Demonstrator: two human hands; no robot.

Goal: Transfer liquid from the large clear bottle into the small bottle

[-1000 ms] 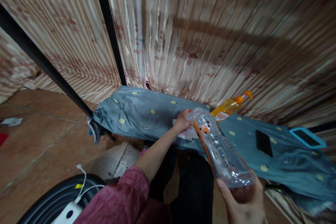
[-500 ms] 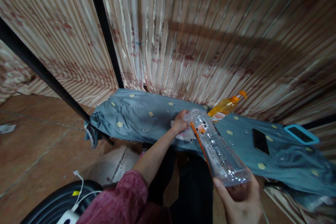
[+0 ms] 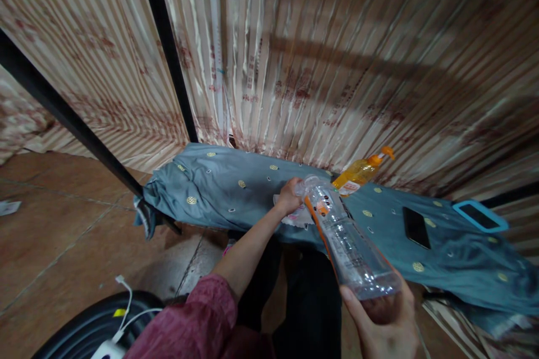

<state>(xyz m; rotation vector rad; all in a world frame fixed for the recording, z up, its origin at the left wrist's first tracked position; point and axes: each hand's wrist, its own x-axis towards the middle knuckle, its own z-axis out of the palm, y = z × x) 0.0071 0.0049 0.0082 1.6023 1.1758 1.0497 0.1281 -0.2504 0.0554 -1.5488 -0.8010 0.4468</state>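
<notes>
Clear plastic bottle [image 3: 347, 241] held tilted above the near edge of the desk [image 3: 236, 190], long axis running from the lower right up toward the upper left. Base low and close to the camera, mouth pointing away toward the desk's back edge and the striped curtain [image 3: 320, 56]. Orange strip of label along the bottle's left side; looks empty or nearly so.

Right hand [image 3: 385, 325] cupped round the base, fingers [image 3: 351, 300] curled closed against the bottle's bottom rim, gripping it from underneath. Left hand [image 3: 288, 197] reached forward over the desk's middle, fingers bent closed about the bottle's mouth; cap or bare neck under them, cannot tell. Red sleeve [image 3: 197, 320] low on the left arm.

Under the left hand, a crumpled white wrapper [image 3: 297, 216] lying on the grey-blue cloth that covers the desk. Just beyond the bottle's mouth, near the back edge, an orange bottle [image 3: 360, 171] lying on its side, orange cap pointing to the right. Farther toward the right end, a black phone [image 3: 415, 227] lying flat, well apart from the hands, and a device with a blue rim [image 3: 480, 216] near the far right corner. On the floor at lower left, a black round object [image 3: 88, 328] with a white cable [image 3: 126, 297] across it.
</notes>
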